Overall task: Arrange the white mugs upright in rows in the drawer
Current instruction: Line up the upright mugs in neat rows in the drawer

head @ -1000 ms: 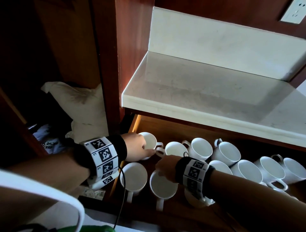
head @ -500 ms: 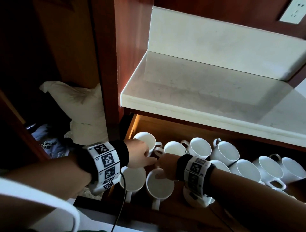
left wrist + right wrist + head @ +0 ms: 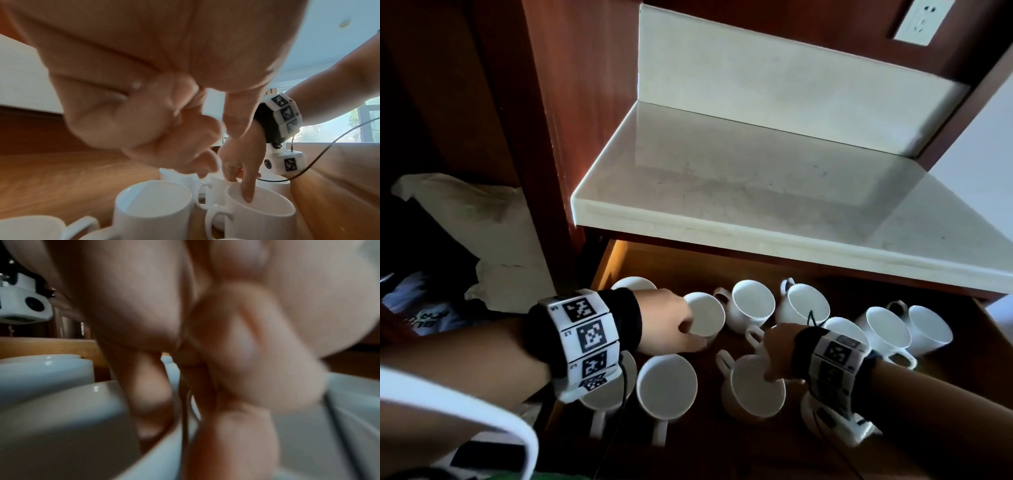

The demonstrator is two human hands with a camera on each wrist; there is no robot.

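Note:
Several white mugs stand upright in the open wooden drawer, in a back row and a front row. My left hand grips the second mug of the back row, with its fingers curled at the mug's left rim; that mug's handle is hidden. My right hand pinches the rim of a front-row mug, forefinger inside and thumb outside. That mug's handle points back-left.
A pale stone countertop overhangs the back of the drawer. A dark cabinet bay on the left holds a crumpled cream bag. More mugs crowd the drawer's right side. Bare wood shows behind the back row.
My left hand has moved right from the far-left back mug to the one beside it. My right hand has moved right and nearer, onto the rim of a front-row mug.

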